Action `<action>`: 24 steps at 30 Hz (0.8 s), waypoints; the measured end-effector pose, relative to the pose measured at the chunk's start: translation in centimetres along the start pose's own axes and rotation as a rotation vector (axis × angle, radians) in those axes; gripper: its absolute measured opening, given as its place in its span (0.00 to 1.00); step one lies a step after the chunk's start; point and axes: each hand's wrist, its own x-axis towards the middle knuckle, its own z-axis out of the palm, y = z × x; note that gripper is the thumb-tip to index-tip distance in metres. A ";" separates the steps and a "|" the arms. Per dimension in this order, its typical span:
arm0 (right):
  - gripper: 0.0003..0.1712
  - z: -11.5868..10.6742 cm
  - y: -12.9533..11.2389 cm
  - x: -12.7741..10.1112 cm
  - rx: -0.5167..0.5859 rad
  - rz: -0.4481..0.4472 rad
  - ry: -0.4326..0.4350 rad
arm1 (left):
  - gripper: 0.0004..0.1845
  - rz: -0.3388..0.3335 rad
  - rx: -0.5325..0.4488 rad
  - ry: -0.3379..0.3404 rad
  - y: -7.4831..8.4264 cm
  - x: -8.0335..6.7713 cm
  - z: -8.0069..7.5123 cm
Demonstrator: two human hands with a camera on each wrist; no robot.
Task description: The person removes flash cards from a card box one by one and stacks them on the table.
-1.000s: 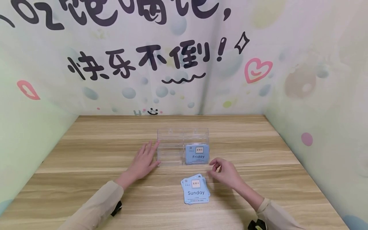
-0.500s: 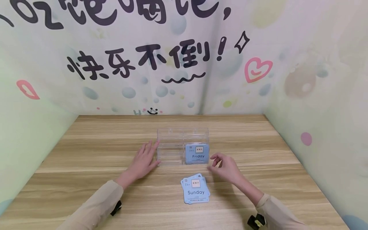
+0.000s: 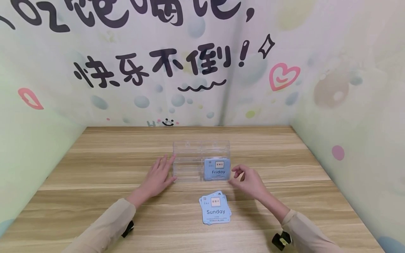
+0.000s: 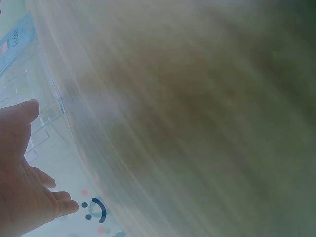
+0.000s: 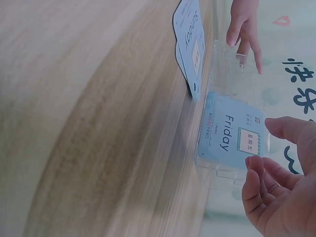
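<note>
A clear plastic card rack stands mid-table, with a blue card reading Friday in its lower right pocket. My left hand rests at the rack's left side, its fingers extended and thumb near the lower corner. My right hand is beside the rack's right edge, fingers loosely bent and holding nothing. In the right wrist view its thumb and fingers are close to the Friday card; whether they touch the rack is unclear. In front of the rack lies a card reading Sunday, overlapping at least one other blue card.
The wooden table runs back to a printed curtain with large black characters. Pale side walls border the table left and right. Black bands show under both sleeves.
My right hand has shifted slightly away from me, along the rack's right side. The left hand, the rack and the cards look the same.
</note>
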 end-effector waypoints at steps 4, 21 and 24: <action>0.20 -0.1 0.1 0.2 0.016 -0.022 0.014 | 0.42 0.001 -0.001 0.001 0.1 0.0 0.0; 0.20 0.0 1.1 1.7 0.050 -0.092 0.100 | 0.42 0.010 -0.002 0.013 0.1 0.0 0.1; 0.20 0.1 1.3 1.9 0.058 -0.106 0.111 | 0.42 0.003 -0.002 0.005 0.0 0.1 0.1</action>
